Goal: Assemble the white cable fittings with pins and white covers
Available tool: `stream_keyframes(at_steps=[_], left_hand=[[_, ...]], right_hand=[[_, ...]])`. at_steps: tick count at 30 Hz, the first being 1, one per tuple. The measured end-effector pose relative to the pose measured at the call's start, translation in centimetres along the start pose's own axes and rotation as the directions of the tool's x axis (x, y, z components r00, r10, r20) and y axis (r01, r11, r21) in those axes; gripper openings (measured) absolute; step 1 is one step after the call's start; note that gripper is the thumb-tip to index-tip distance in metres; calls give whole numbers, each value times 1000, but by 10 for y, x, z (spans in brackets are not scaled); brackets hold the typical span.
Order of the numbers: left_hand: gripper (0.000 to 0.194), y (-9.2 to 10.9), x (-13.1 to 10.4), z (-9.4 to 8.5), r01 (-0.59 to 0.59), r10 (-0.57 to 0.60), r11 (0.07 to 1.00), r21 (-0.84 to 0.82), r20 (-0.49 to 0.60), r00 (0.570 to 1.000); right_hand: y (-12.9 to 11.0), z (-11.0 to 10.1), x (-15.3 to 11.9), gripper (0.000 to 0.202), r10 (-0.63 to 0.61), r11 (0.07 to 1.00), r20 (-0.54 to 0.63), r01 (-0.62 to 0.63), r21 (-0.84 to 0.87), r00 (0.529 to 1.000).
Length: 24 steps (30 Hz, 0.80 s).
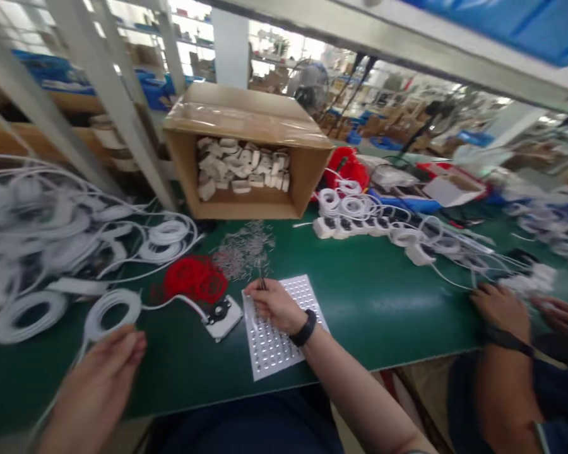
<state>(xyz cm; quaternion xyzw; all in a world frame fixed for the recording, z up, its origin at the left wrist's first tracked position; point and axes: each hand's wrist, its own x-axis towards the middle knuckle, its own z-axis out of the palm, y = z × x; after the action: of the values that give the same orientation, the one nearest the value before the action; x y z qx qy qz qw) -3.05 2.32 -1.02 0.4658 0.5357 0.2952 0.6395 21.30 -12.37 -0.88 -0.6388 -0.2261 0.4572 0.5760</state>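
My right hand [275, 304], a black band on its wrist, pinches dark tweezers [262, 280] over a white sheet [284, 353] with rows of small shiny round pieces. Left of the sheet lies a white plastic part [226, 323] with a black fitting and a white cable attached. My left hand [116, 359] is blurred, its fingers bent together beside a coil of white cable [136, 307]; whether it holds anything is hidden. Red rings [194, 277] and a scatter of small metal pins [246, 249] lie behind the white part.
A cardboard box [246, 104] of white parts stands at the back. Coiled cables [66, 239] pile up at left; more cables and white housings [350, 224] lie at right. Another person's hands [502, 309] work at the far right of the green table [383, 302].
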Motion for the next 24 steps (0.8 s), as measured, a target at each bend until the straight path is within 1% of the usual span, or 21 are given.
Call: stream_keyframes(at_steps=[1,2,3,5,7,10,13,16,18,21,22,24], left_hand=[[22,-1,-7,1,53,-55,995,-83,-24,998],[26,-2,-12,6,90,-94,984,-151,-22,995],[28,-3,-15,13,82,-86,981,-174,-18,996],[32,-6,-18,30,-3,3,993,-116,0,1000],[36,-10,-19,44,-92,92,996,-23,29,995],[35,-17,-20,57,-169,164,984,54,88,983],[32,-25,-19,62,-249,229,953,174,129,965],[27,-29,-17,64,-294,264,915,275,140,954],[23,-28,-15,65,-319,286,900,297,150,946],[20,-26,-12,66,-385,341,867,317,188,921],[19,-25,-11,66,-408,357,855,320,207,911],[17,-23,-9,65,-447,382,832,328,244,891]], right_hand=[[1,3,4,9,-4,1000,34,5,-13,999],[2,7,7,11,-18,999,51,20,-29,999],[3,11,11,13,-41,998,56,44,-51,998],[3,17,19,16,-102,988,55,107,-113,993],[2,20,26,12,-162,967,66,172,-186,985],[-1,22,33,5,-222,930,120,247,-271,968],[-4,22,31,5,-253,893,149,290,-346,956],[-3,22,23,9,-280,847,130,308,-434,951],[1,22,18,12,-330,775,147,357,-521,932],[11,19,12,20,-436,604,233,475,-640,869],[14,18,10,23,-462,563,249,499,-659,851],[19,17,8,26,-487,546,237,505,-668,841]])
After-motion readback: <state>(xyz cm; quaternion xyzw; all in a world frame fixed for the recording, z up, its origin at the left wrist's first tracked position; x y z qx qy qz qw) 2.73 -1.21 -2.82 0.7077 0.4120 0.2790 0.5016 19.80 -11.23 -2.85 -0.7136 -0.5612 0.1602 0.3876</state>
